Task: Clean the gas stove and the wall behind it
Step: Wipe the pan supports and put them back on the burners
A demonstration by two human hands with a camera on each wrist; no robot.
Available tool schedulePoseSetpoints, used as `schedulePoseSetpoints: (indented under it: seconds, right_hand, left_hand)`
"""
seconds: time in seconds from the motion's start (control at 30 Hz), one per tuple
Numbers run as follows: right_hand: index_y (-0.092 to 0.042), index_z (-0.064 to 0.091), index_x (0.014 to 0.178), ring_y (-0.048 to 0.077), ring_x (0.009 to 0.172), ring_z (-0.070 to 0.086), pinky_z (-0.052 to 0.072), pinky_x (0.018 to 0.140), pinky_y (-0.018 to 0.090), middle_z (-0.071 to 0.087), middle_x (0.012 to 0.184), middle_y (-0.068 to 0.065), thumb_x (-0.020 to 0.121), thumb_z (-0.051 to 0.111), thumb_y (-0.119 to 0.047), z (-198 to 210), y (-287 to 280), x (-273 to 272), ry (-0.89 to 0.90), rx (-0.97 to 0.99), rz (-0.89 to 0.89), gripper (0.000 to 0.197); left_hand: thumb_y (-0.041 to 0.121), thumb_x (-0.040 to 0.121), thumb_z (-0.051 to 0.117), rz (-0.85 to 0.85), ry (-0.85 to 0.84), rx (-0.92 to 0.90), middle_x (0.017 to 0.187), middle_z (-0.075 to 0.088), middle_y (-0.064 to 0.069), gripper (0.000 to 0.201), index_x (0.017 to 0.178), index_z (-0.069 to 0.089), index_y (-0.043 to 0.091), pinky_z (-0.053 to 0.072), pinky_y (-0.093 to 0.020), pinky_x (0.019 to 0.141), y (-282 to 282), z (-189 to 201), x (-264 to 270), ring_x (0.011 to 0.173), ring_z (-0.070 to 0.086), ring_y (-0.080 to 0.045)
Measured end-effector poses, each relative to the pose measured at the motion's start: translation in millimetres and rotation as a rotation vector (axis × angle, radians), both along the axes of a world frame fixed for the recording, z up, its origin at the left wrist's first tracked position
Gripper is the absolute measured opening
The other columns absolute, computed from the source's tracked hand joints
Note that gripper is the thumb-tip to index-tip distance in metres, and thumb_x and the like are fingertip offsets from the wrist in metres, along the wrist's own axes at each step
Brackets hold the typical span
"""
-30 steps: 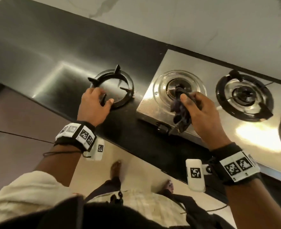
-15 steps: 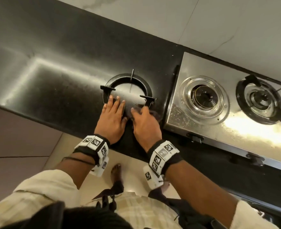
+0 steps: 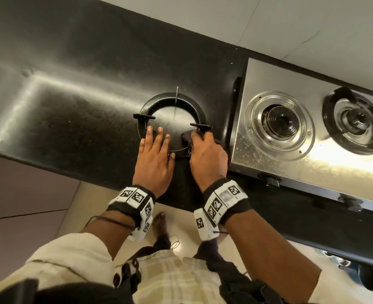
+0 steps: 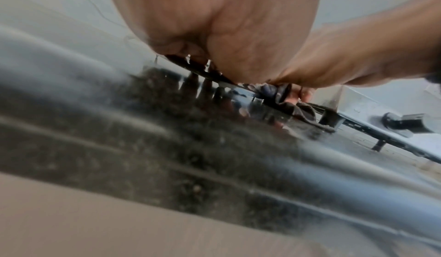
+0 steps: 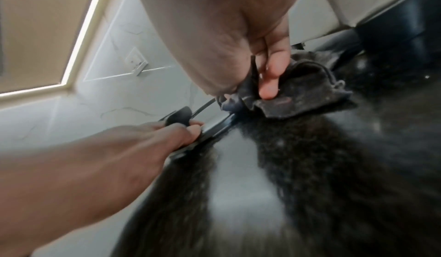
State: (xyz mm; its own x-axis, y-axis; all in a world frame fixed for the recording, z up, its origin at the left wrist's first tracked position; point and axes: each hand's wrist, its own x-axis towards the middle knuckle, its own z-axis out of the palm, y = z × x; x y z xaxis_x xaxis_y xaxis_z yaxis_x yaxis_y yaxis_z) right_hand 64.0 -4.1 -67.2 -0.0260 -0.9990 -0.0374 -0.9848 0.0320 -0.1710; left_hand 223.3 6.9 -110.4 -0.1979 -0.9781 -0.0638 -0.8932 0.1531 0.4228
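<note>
A black pan-support ring (image 3: 199, 110) lies on the black countertop (image 3: 71, 102), left of the steel gas stove (image 3: 268, 80). My left hand (image 3: 158, 137) rests flat on the ring's near-left rim with fingers straight; it also shows in the right wrist view (image 5: 143, 144). My right hand (image 3: 205, 148) grips a dark cloth (image 3: 186, 137) bunched against the ring's near-right rim, beside a prong. In the right wrist view, my right hand's fingers (image 5: 272, 76) pinch the cloth (image 5: 305, 95). The pale wall (image 3: 312, 29) runs behind the stove.
The stove's left burner (image 3: 278, 121) stands bare; the right burner (image 3: 356, 121) carries its own support ring. Two knobs (image 3: 268, 178) stick out of the stove's front. The counter's front edge runs just under my wrists, with floor and a bare foot (image 3: 160, 222) below.
A second ago my right hand held the cloth on the stove's left burner. It has moved left to the ring on the counter. My left hand went from gripping the ring to lying flat.
</note>
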Motion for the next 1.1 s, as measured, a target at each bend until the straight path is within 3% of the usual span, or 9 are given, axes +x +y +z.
schedulePoseSetpoints:
  seconds: [0.13, 0.23, 0.4, 0.5, 0.57, 0.7, 0.93, 1.03, 1.1]
  right_hand:
    - [-0.014, 0.052, 0.148, 0.024, 0.079, 0.070, 0.058, 0.061, 0.030, 0.058, 0.126, 0.013, 0.105, 0.049, -0.020, -3.9, 36.7, 24.6, -0.025, 0.013, 0.165, 0.043]
    - [-0.017, 0.055, 0.145, 0.021, 0.076, 0.068, 0.045, 0.055, 0.025, 0.059, 0.122, 0.009, 0.105, 0.055, -0.023, -5.9, 39.7, 22.6, -0.097, 0.008, 0.173, 0.041]
    - [-0.027, 0.057, 0.146, 0.019, 0.093, 0.065, 0.056, 0.074, 0.034, 0.057, 0.119, 0.000, 0.105, 0.052, -0.030, 11.0, 39.2, -16.3, -0.300, 0.045, 0.137, 0.042]
    - [-0.025, 0.060, 0.144, 0.005, 0.094, 0.060, 0.053, 0.080, 0.020, 0.059, 0.115, -0.009, 0.105, 0.055, -0.030, 35.0, 44.5, -31.1, -0.532, -0.065, 0.083, 0.040]
    - [-0.023, 0.058, 0.146, 0.004, 0.092, 0.060, 0.053, 0.077, 0.018, 0.059, 0.121, -0.006, 0.106, 0.055, -0.032, 38.8, 41.4, -30.6, -0.480, -0.120, 0.065, 0.041]
    - [-0.025, 0.061, 0.145, 0.026, 0.105, 0.067, 0.060, 0.084, 0.036, 0.062, 0.135, 0.010, 0.105, 0.054, -0.026, 14.5, 22.3, -8.9, -0.123, -0.023, 0.234, 0.040]
    - [-0.021, 0.059, 0.134, 0.023, 0.065, 0.065, 0.058, 0.054, 0.039, 0.065, 0.097, 0.008, 0.104, 0.058, -0.023, -6.8, 7.6, -14.4, -0.057, -0.130, 0.299, 0.030]
    - [-0.023, 0.056, 0.131, 0.022, 0.071, 0.068, 0.059, 0.059, 0.040, 0.068, 0.098, 0.002, 0.105, 0.056, -0.036, -13.0, 11.2, -6.4, -0.221, -0.113, 0.228, 0.029]
    - [-0.025, 0.055, 0.126, 0.013, 0.077, 0.073, 0.062, 0.066, 0.039, 0.073, 0.098, -0.003, 0.106, 0.055, -0.043, -7.3, 10.9, -2.3, -0.581, -0.078, 0.080, 0.027]
  left_hand:
    - [0.036, 0.104, 0.029, -0.032, -0.010, 0.012, 0.173, 0.013, -0.011, 0.063, 0.162, 0.028, 0.011, 0.006, -0.052, 0.130, -1.4, -1.5, 2.6, 0.161, -0.008, -0.029]
    - [0.037, 0.103, 0.029, -0.057, -0.013, 0.019, 0.173, 0.015, -0.010, 0.065, 0.162, 0.029, 0.010, 0.007, -0.052, 0.130, -2.6, -0.7, 6.4, 0.161, -0.007, -0.029]
    - [0.038, 0.102, 0.034, -0.126, 0.090, 0.063, 0.172, 0.021, -0.003, 0.062, 0.159, 0.038, 0.013, 0.002, -0.045, 0.128, -7.7, 8.6, 29.8, 0.161, -0.005, -0.024]
    - [0.026, 0.102, 0.045, -0.113, 0.148, 0.080, 0.172, 0.021, -0.002, 0.053, 0.153, 0.050, 0.015, 0.000, -0.042, 0.126, -12.8, 14.0, 54.3, 0.161, -0.001, -0.022]
    - [0.016, 0.104, 0.052, -0.061, 0.159, 0.056, 0.173, 0.017, -0.003, 0.047, 0.150, 0.053, 0.011, 0.004, -0.042, 0.127, -12.1, 14.6, 58.6, 0.161, 0.002, -0.023]
    - [0.014, 0.105, 0.054, -0.021, 0.201, 0.004, 0.174, 0.014, -0.007, 0.043, 0.148, 0.055, 0.005, 0.020, -0.046, 0.128, -6.6, 8.6, 47.1, 0.160, 0.013, -0.027]
    - [0.025, 0.108, 0.047, -0.030, 0.081, -0.015, 0.172, 0.022, -0.006, 0.038, 0.141, 0.061, 0.012, 0.018, -0.049, 0.128, -10.5, 9.5, 46.7, 0.158, 0.021, -0.027]
    - [0.024, 0.108, 0.045, -0.019, 0.065, -0.037, 0.169, 0.030, -0.008, 0.030, 0.130, 0.064, 0.014, 0.018, -0.052, 0.128, -16.8, 10.8, 47.9, 0.157, 0.025, -0.029]
    - [0.024, 0.108, 0.044, -0.012, 0.035, -0.049, 0.167, 0.034, -0.007, 0.029, 0.127, 0.065, 0.015, 0.018, -0.055, 0.127, -21.1, 12.7, 52.9, 0.157, 0.026, -0.029]
